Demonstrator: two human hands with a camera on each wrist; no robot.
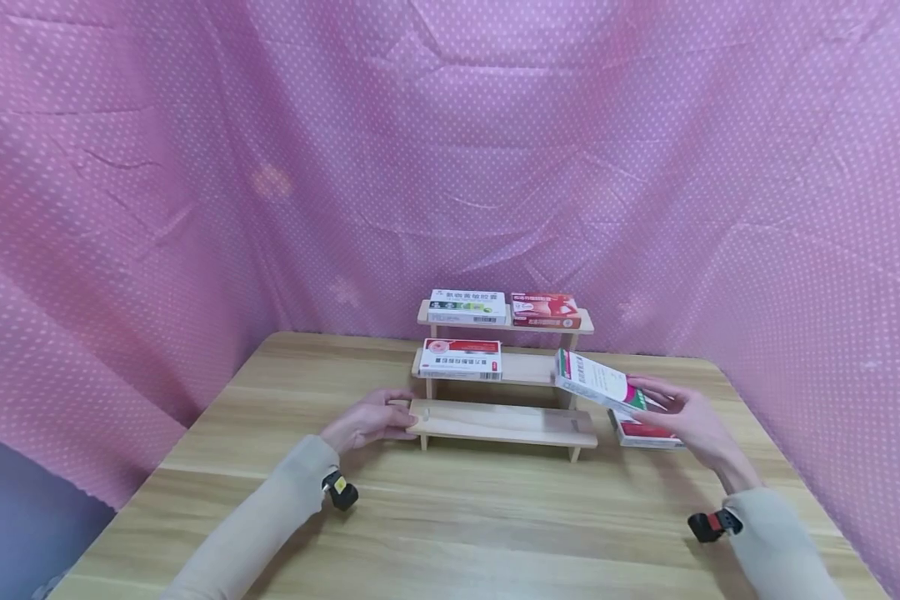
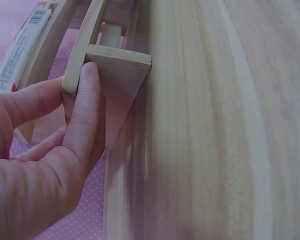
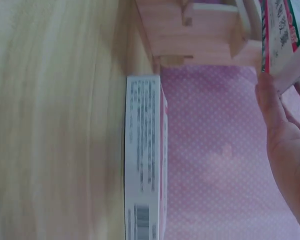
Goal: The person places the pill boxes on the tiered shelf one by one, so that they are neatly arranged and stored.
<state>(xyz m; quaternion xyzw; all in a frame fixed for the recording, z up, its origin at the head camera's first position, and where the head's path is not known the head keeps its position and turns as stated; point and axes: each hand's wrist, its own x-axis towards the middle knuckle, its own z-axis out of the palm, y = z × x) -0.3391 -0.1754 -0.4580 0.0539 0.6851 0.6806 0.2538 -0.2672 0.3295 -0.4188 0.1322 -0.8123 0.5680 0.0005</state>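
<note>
"Holding what, R hand (image 1: 686, 417)?"
"White med box (image 1: 596, 379) w/ pink-green print, pinched, tilted, off table (image 1: 435, 525) nr wooden stand (image 1: 528, 367)."
"L hand (image 1: 371, 421)?"
"Gripping L end of btm tier (image 1: 495, 419). Red-white box (image 1: 641, 432) lies below R hand."

“黄敏胶囊” on upper green-white box (image 1: 467, 307)

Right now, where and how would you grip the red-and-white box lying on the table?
Probably the right end of the red-and-white box, pinched across its long sides, coming from the right and above once the right hand and held box clear it. It lies flat, near long side exposed; the wooden rack stands to its left. Far side is hidden.
</note>
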